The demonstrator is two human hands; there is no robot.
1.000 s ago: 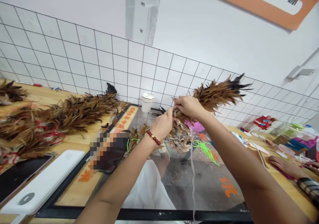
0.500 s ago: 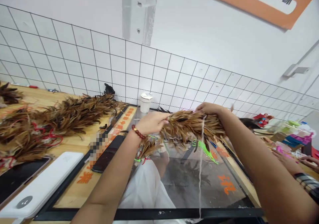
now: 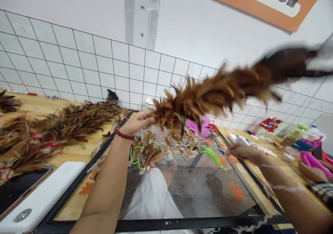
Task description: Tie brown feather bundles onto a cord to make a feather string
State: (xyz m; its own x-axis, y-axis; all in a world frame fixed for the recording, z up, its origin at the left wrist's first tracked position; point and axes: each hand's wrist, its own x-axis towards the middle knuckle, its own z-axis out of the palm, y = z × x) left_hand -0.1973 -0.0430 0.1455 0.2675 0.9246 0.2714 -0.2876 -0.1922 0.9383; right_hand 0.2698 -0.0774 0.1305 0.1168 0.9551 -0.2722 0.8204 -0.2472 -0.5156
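Note:
My left hand (image 3: 142,120) is closed around the near end of a long brown feather duster (image 3: 205,97). The duster slants up to the right, its dark far tip blurred by motion. My right hand (image 3: 243,151) is apart from it, low over the right side of the glass-topped panel (image 3: 182,223), with fingers drawn together. What they hold, if anything, is hidden. A blurred white string (image 3: 282,188) crosses my right forearm. Small feather bunches (image 3: 148,152) and bright green strings (image 3: 212,154) lie on the glass.
More feather strands (image 3: 78,121) with red ties lie at left, beside a white power bank (image 3: 44,195) and a dark phone (image 3: 24,189). A wire grid (image 3: 99,64) stands behind. Another person's hand (image 3: 312,168) holds something pink at right.
The feather duster has swung up, its far end rising to the right. My right hand has left it and moved down. My left hand has shifted left, still gripping.

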